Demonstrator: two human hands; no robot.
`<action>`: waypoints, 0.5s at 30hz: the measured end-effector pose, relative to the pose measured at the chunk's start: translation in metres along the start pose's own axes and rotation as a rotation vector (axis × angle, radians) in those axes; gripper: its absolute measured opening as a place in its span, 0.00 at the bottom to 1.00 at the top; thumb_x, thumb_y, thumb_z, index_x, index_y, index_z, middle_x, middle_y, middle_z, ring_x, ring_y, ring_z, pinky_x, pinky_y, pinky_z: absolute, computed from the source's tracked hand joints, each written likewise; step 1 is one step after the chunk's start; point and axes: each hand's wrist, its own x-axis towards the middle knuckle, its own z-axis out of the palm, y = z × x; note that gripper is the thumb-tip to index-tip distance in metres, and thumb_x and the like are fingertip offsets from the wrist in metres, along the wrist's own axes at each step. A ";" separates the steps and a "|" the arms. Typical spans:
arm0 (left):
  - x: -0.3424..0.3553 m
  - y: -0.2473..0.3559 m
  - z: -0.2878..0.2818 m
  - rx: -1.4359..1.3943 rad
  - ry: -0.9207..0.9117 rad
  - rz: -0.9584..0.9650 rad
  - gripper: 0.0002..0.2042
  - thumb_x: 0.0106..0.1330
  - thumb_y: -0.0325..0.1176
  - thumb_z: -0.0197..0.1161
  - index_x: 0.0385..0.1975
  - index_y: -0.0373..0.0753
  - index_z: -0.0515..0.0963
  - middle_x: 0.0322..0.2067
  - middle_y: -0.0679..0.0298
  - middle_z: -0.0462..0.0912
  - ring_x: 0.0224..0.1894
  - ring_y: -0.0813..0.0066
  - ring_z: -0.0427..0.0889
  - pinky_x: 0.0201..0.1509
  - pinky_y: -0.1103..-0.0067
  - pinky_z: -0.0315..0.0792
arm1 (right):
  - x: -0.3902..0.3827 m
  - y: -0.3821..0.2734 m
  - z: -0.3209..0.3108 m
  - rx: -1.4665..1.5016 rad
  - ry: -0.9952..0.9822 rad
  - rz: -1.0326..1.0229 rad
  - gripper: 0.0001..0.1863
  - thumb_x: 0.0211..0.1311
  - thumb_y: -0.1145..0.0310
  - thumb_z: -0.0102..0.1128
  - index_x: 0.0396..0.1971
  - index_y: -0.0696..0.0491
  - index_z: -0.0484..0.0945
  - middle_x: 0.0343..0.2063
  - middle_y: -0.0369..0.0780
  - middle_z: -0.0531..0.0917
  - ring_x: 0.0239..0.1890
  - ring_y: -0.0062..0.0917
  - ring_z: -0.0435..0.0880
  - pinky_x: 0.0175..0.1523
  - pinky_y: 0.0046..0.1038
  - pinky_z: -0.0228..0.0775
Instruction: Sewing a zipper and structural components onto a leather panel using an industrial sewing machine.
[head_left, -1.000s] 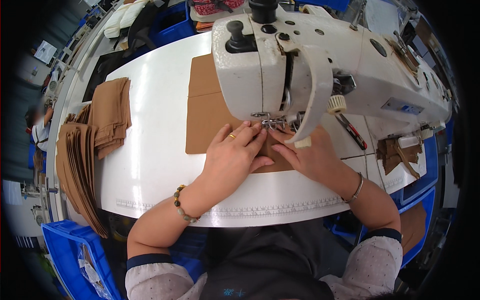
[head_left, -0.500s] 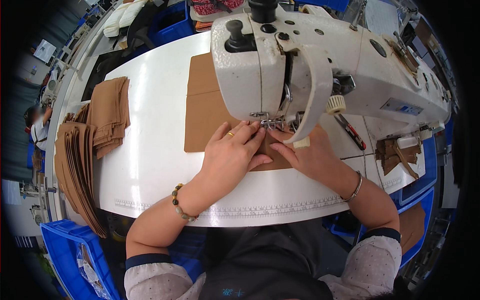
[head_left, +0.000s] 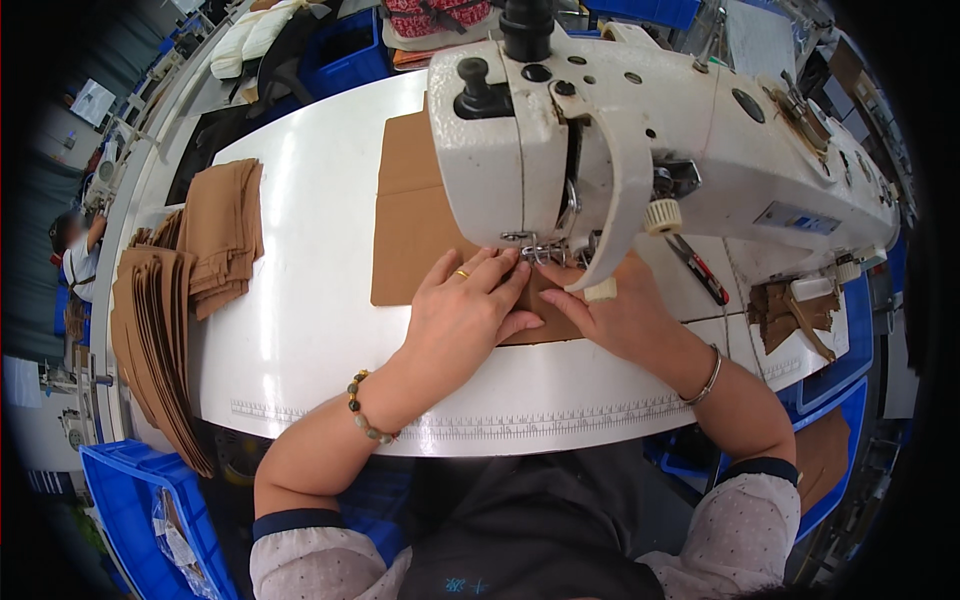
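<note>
The brown fabric piece [head_left: 408, 250] is lying flat on the white worktop [head_left: 310, 260], partly beneath the head of the sewing machine [head_left: 478, 140]. Its straight left edge is running away from the person, and a crosswise line is crossing its far part from left to right. Its near edge is showing between the hands, beyond the ruler markings [head_left: 480, 431]. The machine head is covering much of its right side, so I cannot tell which way its long axis is lying.

The left hand [head_left: 466, 305] is resting flattened on the fabric, fingers pointing toward the presser foot [head_left: 545, 250], its grip spread rather than clasping. The right hand [head_left: 628, 315] is reaching in from the other side, thumb pointing left; the curved white guard [head_left: 626, 180] is hiding part of its fingers, so I cannot tell whether its grip is pinching the fabric. The needle tip is staying too small to make out.
</note>
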 end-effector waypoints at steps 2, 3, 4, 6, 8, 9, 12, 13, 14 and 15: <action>0.000 0.000 0.001 -0.005 0.005 0.002 0.28 0.63 0.54 0.66 0.54 0.37 0.85 0.56 0.59 0.84 0.62 0.61 0.81 0.67 0.60 0.71 | -0.001 0.001 0.000 0.025 0.002 0.011 0.10 0.56 0.67 0.69 0.36 0.56 0.85 0.40 0.42 0.87 0.48 0.36 0.83 0.62 0.40 0.72; 0.000 0.000 0.001 -0.010 0.005 -0.003 0.28 0.62 0.54 0.66 0.53 0.37 0.85 0.56 0.59 0.84 0.62 0.61 0.81 0.67 0.60 0.71 | -0.002 0.002 0.000 -0.025 -0.032 0.049 0.10 0.55 0.67 0.69 0.34 0.56 0.86 0.40 0.43 0.86 0.48 0.36 0.83 0.63 0.40 0.71; 0.000 0.000 0.001 -0.016 -0.014 -0.008 0.28 0.62 0.54 0.67 0.53 0.37 0.85 0.56 0.59 0.84 0.62 0.61 0.81 0.67 0.59 0.71 | -0.001 0.004 -0.001 -0.078 -0.072 0.061 0.09 0.54 0.68 0.69 0.32 0.57 0.86 0.40 0.44 0.86 0.49 0.37 0.83 0.63 0.40 0.71; -0.001 0.001 0.002 -0.011 0.007 -0.009 0.26 0.63 0.53 0.67 0.52 0.37 0.85 0.56 0.60 0.84 0.62 0.61 0.81 0.67 0.59 0.71 | 0.000 0.008 -0.001 -0.086 -0.037 0.068 0.10 0.56 0.67 0.71 0.36 0.55 0.86 0.37 0.43 0.86 0.44 0.40 0.83 0.57 0.41 0.73; -0.003 0.003 0.002 -0.008 0.003 -0.013 0.25 0.63 0.51 0.68 0.52 0.38 0.85 0.56 0.60 0.84 0.62 0.60 0.81 0.68 0.58 0.70 | 0.001 0.008 -0.001 -0.093 -0.010 0.052 0.12 0.59 0.66 0.73 0.40 0.54 0.87 0.35 0.42 0.87 0.40 0.44 0.83 0.52 0.42 0.75; -0.004 0.004 0.002 0.019 0.033 -0.010 0.24 0.64 0.49 0.69 0.52 0.38 0.85 0.55 0.61 0.85 0.62 0.60 0.81 0.68 0.58 0.70 | 0.000 0.005 -0.002 -0.102 -0.021 0.049 0.09 0.57 0.66 0.70 0.33 0.56 0.86 0.36 0.45 0.87 0.45 0.42 0.83 0.59 0.42 0.72; -0.005 0.006 0.000 0.040 0.060 0.013 0.21 0.64 0.46 0.70 0.51 0.38 0.86 0.54 0.62 0.85 0.62 0.60 0.81 0.67 0.58 0.71 | -0.007 -0.013 0.000 -0.188 -0.049 -0.008 0.11 0.57 0.65 0.66 0.27 0.60 0.85 0.35 0.49 0.87 0.51 0.40 0.84 0.67 0.44 0.68; -0.006 0.006 -0.002 0.037 0.050 0.015 0.20 0.65 0.44 0.71 0.51 0.39 0.86 0.53 0.62 0.86 0.61 0.60 0.81 0.67 0.58 0.71 | -0.010 -0.020 0.001 -0.273 -0.089 -0.069 0.13 0.58 0.65 0.66 0.28 0.61 0.85 0.34 0.50 0.87 0.50 0.41 0.84 0.68 0.45 0.68; -0.006 0.007 -0.003 0.016 0.037 0.002 0.19 0.64 0.42 0.72 0.51 0.39 0.86 0.52 0.61 0.86 0.61 0.59 0.81 0.65 0.60 0.73 | -0.014 -0.028 0.001 -0.244 -0.068 -0.103 0.15 0.59 0.65 0.66 0.29 0.65 0.84 0.34 0.53 0.87 0.46 0.42 0.86 0.67 0.46 0.70; -0.006 0.006 -0.004 0.018 0.043 0.007 0.19 0.64 0.42 0.72 0.51 0.39 0.86 0.52 0.61 0.86 0.61 0.59 0.81 0.65 0.60 0.73 | -0.017 -0.032 0.002 -0.232 -0.052 -0.094 0.15 0.59 0.65 0.66 0.29 0.65 0.84 0.34 0.53 0.87 0.46 0.42 0.86 0.67 0.46 0.70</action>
